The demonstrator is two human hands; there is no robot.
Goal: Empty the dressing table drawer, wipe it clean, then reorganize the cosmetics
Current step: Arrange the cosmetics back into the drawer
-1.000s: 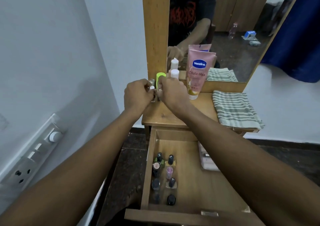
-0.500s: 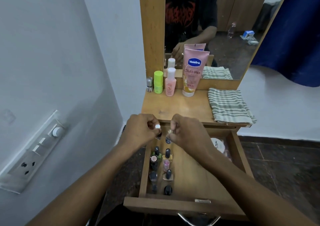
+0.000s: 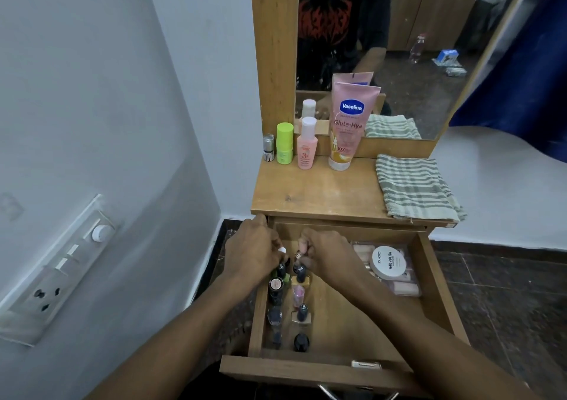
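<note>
Both hands moved from tabletop down into drawer [image 3: 429, 277], centre frame. Left hand [image 3: 254, 254], right hand [image 3: 325, 255]: each pinching small nail-polish bottles [image 3: 299, 272], seemingly extending the two rows.

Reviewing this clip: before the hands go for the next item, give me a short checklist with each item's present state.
1. Drawer pulled open: ok.
2. Both hands at the back of the nail polish rows: left hand, right hand: ok.
3. Small bottles released from the fingers: cannot tell.
4. Bare drawer floor beside the rows: ok.
5. Tabletop items still to stow: Vaseline tube, pink bottle, green stick: not ok.
6. Striped cloth clear of the drawer: ok.
</note>
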